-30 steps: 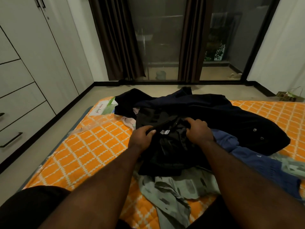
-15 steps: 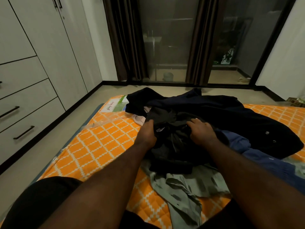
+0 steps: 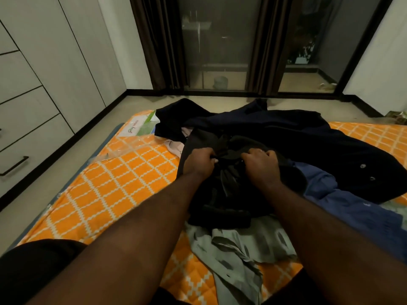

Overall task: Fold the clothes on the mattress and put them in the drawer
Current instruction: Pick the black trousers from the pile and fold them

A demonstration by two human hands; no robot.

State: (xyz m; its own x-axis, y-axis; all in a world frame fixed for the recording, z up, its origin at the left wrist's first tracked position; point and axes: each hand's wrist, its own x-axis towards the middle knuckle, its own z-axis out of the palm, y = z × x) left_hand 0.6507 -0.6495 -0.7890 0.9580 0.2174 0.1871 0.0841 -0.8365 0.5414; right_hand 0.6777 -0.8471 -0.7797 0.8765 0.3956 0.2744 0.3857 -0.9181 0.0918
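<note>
A heap of clothes lies on the orange patterned mattress (image 3: 114, 190). On top is a black garment (image 3: 229, 194); my left hand (image 3: 198, 162) and my right hand (image 3: 261, 165) both grip its upper edge with curled fingers. Behind it spreads a large dark navy garment with buttons (image 3: 319, 150). A blue garment (image 3: 343, 203) lies to the right, a grey-green patterned one (image 3: 240, 252) sits nearest me, and a pale pink piece (image 3: 175, 146) peeks out at the left. The white drawers (image 3: 24, 137) with black handles stand along the left wall, closed.
Bare floor (image 3: 72, 155) runs between the mattress and the drawer unit. Clear plastic wrap and a label (image 3: 136, 130) cover the mattress's far left corner. Dark curtains and a glass door (image 3: 220, 45) fill the far wall. My dark-clad knee (image 3: 33, 267) is at the lower left.
Both hands have closed more tightly on the black garment's upper edge and bunched it between them. The view has shifted slightly.
</note>
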